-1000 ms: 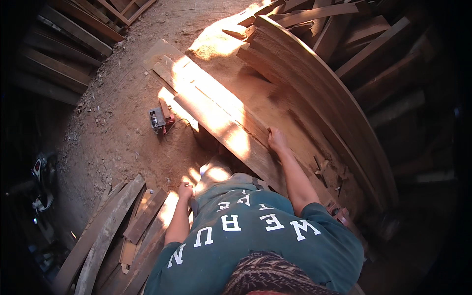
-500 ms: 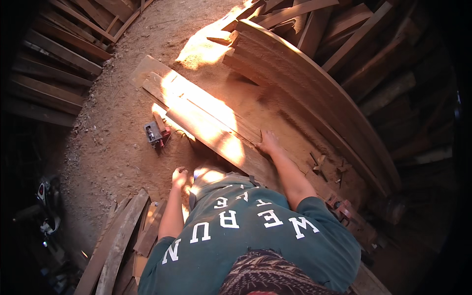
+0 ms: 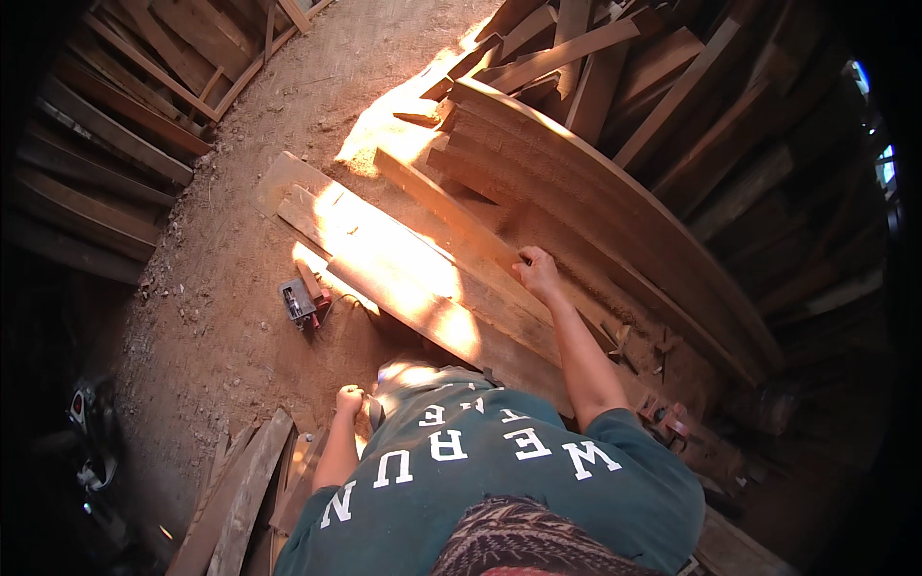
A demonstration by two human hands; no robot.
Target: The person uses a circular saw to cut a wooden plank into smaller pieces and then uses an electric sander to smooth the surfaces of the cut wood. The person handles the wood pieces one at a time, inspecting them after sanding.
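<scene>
Head view: we record the right hand (image 3: 538,274) with its thumb and fingers closed on the near end of a wooden strip (image 3: 447,209). The strip slants away toward the upper left, along the right side of the planks (image 3: 413,298). We cannot tell whether its far end touches anything. The planks lie side by side in front of the person, partly under bright sunlight.

We note the left hand (image 3: 350,398) low beside the trousers (image 3: 408,374), fingers curled in together; we see nothing in it, though its inner side is hidden. It is apart from the planks and the strip.

Left of the planks, we find a grey and red power tool (image 3: 300,302) on the dirt floor (image 3: 230,240). To the right of the strip, we see long curved boards (image 3: 595,182), with piled timber (image 3: 663,72) beyond. At lower left, we log offcuts (image 3: 240,499) near the left forearm.
</scene>
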